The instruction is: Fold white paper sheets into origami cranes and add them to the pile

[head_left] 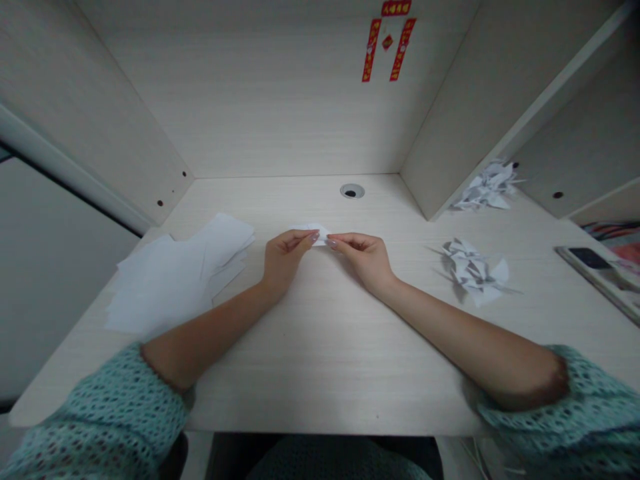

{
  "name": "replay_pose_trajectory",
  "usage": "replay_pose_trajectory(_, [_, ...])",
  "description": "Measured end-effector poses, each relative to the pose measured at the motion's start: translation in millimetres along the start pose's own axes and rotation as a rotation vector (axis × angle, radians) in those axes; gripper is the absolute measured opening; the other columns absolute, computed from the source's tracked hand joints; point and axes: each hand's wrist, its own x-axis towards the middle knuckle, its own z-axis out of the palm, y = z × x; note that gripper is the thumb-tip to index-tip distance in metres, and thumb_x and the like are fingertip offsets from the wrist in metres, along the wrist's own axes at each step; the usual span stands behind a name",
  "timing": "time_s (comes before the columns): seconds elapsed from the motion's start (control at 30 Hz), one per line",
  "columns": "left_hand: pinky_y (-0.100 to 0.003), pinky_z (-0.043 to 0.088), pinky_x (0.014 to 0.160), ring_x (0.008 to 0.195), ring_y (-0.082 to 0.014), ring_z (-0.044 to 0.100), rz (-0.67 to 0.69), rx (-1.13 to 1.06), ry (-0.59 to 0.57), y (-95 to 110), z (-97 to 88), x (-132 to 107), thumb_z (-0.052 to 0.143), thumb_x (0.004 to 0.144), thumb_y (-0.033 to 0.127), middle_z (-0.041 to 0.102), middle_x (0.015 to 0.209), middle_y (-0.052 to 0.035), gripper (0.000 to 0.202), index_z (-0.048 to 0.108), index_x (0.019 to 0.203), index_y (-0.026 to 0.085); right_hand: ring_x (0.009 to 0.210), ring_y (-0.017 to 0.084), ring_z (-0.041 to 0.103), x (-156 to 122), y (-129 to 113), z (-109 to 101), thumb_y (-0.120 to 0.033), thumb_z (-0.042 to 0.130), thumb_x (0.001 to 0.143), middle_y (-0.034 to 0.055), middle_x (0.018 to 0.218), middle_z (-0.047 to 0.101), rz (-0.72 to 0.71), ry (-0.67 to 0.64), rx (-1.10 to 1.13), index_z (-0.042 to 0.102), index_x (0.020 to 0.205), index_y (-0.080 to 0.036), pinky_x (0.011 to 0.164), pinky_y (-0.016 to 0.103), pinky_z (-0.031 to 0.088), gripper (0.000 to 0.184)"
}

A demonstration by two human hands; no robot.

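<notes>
A small folded piece of white paper (319, 233) is held just above the pale wooden desk (320, 360), near its middle. My left hand (285, 254) pinches its left side with fingers closed. My right hand (361, 253) pinches its right side, fingers curled too. Most of the paper is hidden by my fingertips. Both forearms are bare, with teal knit sleeves pushed up to the elbows.
A loose stack of white paper sheets (175, 273) lies at the left. Folded paper figures (473, 270) lie at the right, more folded figures (487, 187) on a side shelf. A phone (590, 258) rests on a book at far right. A cable hole (352, 191) sits at the back.
</notes>
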Motion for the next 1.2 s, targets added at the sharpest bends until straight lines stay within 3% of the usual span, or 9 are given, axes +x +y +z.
replay_pose_trajectory(0.3, [-0.027,0.049,0.073,0.075,-0.0142,0.064,-0.001,0.045,-0.011,-2.7,-2.4,2.0,0.074,0.069,0.035,0.074,0.086,-0.0041,0.023,0.074,0.087,0.02,0.067,0.015,0.064,1.4,2.9,0.4,-0.037,0.079,0.06,0.0033,0.075,0.074,-0.006,0.006,0.024,0.076,0.076,-0.022,0.068,0.03,0.05,0.022])
replay_pose_trajectory(0.77, [-0.03,0.051,0.079,0.081,-0.0166,0.067,0.01,0.024,-0.025,3.1,0.9,-1.4,0.074,0.068,0.032,0.074,0.087,-0.0048,0.02,0.074,0.082,0.018,0.063,0.011,0.062,2.0,-0.1,-1.0,-0.034,0.079,0.061,0.0007,0.069,0.072,0.006,-0.009,0.102,0.075,0.083,-0.022,0.066,0.027,0.049,0.026])
replay_pose_trajectory(1.2, [-0.033,0.052,0.082,0.082,-0.0179,0.068,-0.006,0.014,0.0,4.2,1.5,-1.7,0.074,0.068,0.034,0.074,0.088,-0.0058,0.021,0.072,0.08,0.018,0.067,0.014,0.065,1.7,0.8,-0.7,-0.032,0.08,0.059,0.0026,0.075,0.075,0.014,0.003,0.086,0.076,0.077,-0.022,0.071,0.03,0.051,0.021])
